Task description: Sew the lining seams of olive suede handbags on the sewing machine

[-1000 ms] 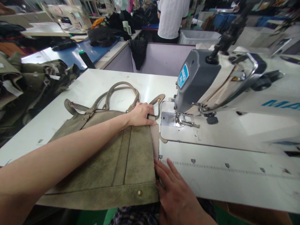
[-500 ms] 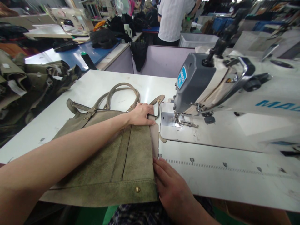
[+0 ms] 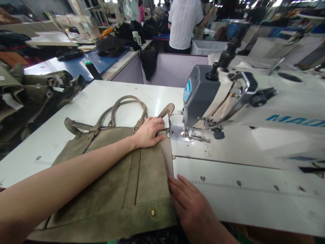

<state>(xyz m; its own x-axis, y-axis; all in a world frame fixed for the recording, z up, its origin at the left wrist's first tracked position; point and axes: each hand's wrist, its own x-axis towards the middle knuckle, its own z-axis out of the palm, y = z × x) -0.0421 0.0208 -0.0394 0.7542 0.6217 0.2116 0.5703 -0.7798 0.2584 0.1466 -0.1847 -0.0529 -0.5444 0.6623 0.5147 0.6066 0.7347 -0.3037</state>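
An olive-green handbag point(image 3: 109, 176) lies flat on the white sewing table, its two looped handles point(image 3: 129, 98) pointing away from me. With fingers curled, my left hand point(image 3: 149, 131) grips the bag's top right corner, beside a loose tab point(image 3: 168, 110) at the zip end. Lower down, my right hand point(image 3: 190, 203) holds the bag's right side edge between its fingers, near a brass stud point(image 3: 153, 212). A pale raw edge strip point(image 3: 166, 156) shows between the hands. Just right of the left hand is the sewing machine's presser foot point(image 3: 189, 134), apart from the bag.
The sewing machine point(image 3: 254, 112) fills the right side. A printed ruler point(image 3: 238, 184) runs along the table's front. More olive bags point(image 3: 30, 98) are piled at left. Near a blue table stands a dark thread cone point(image 3: 92, 70). A person in a white shirt point(image 3: 185, 23) stands beyond the partition.
The handbag's lower part has come nearer to me and swung slightly, with both hands still on it. My view has shifted a little, so the machine appears lower and further left.
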